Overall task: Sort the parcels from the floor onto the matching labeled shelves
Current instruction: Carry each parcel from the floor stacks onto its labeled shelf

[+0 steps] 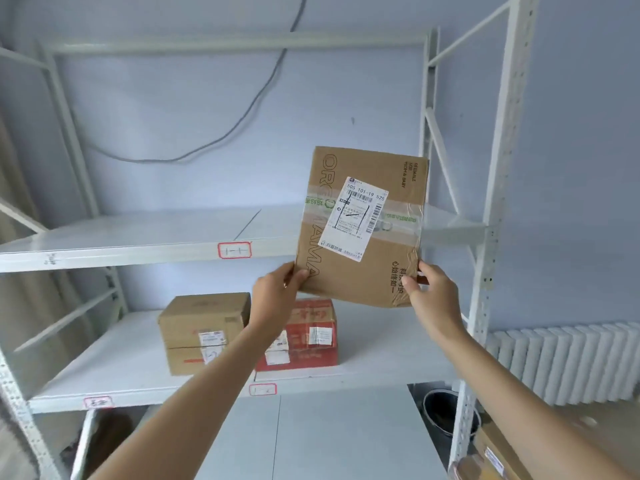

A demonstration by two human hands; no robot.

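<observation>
From the head view I see my left hand (277, 292) and right hand (427, 292) pinching only the bottom corners of the cardboard parcel (360, 226), held up before the upper shelf (138, 247) (label 1-1); it could tip or slip.

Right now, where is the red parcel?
In the head view, the red parcel sits on the lower shelf, right beside the brown box, partly behind the left forearm and below the cardboard parcel held by both hands.
</observation>
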